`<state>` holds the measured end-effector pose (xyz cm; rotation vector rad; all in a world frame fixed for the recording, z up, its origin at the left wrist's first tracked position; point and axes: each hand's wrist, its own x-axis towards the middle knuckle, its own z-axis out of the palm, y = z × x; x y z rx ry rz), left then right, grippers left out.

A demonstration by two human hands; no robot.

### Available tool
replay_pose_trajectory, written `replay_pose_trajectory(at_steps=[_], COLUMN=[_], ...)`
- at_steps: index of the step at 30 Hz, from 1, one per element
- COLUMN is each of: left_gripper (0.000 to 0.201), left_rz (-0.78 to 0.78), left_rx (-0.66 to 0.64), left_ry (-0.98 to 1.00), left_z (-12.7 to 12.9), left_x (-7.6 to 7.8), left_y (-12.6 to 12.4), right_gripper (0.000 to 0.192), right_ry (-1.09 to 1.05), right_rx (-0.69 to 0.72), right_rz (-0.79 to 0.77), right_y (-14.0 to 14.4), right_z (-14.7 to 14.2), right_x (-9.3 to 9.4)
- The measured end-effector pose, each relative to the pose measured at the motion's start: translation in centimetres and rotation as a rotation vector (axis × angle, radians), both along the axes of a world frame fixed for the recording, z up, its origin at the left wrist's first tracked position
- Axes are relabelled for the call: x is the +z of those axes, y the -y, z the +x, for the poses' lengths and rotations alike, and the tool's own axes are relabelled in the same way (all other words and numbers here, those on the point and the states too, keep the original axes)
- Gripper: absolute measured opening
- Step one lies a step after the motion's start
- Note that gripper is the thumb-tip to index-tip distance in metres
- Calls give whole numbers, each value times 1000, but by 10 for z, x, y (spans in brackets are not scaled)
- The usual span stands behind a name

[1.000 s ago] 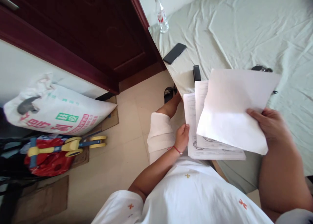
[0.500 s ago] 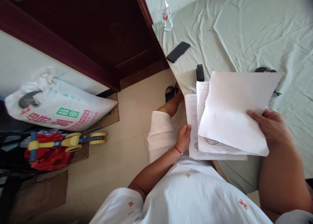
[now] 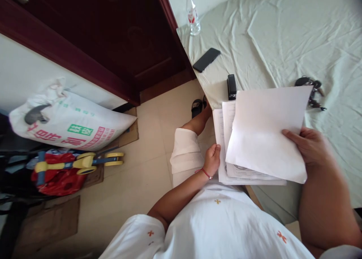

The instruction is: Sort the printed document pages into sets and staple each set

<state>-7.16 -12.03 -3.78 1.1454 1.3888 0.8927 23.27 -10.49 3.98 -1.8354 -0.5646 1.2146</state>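
Observation:
My left hand (image 3: 212, 160) is closed on the left edge of a stack of printed papers (image 3: 220, 138), its thumb lying on top. My right hand (image 3: 311, 145) pinches the right side of a white sheet (image 3: 268, 127), thumb above and fingers hidden beneath. This sheet shows a blank face and lies tilted over the stack, covering most of it. Part of a round stamp and printed lines peek out below its lower edge. Just beyond the papers a black stapler (image 3: 231, 87) stands on the pale green cloth (image 3: 271, 43).
A black phone (image 3: 206, 60) and a clear bottle (image 3: 192, 15) stand near the cloth's left edge. Keys (image 3: 312, 91) lie beyond my right hand. On the floor at left are a full white sack (image 3: 70, 119) and a yellow-and-blue ride-on toy (image 3: 85, 162).
My right hand has drawn the white sheet slightly left and down over the stack. More of the keys shows now, and less of the stamp. My left hand stays in place.

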Motion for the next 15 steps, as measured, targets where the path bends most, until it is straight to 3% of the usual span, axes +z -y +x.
replay_pose_trajectory(at_steps=[2, 15], left_gripper=[60, 57], left_rz=[14, -12], left_rx=[8, 52], left_ry=[-14, 107], left_z=[1, 1], left_x=[2, 1], left_y=[-1, 0], right_gripper=[25, 27], right_ry=[-106, -163], right_rx=[-28, 60], right_rz=[-30, 2], right_y=[0, 0], right_z=[-2, -8], right_x=[0, -12])
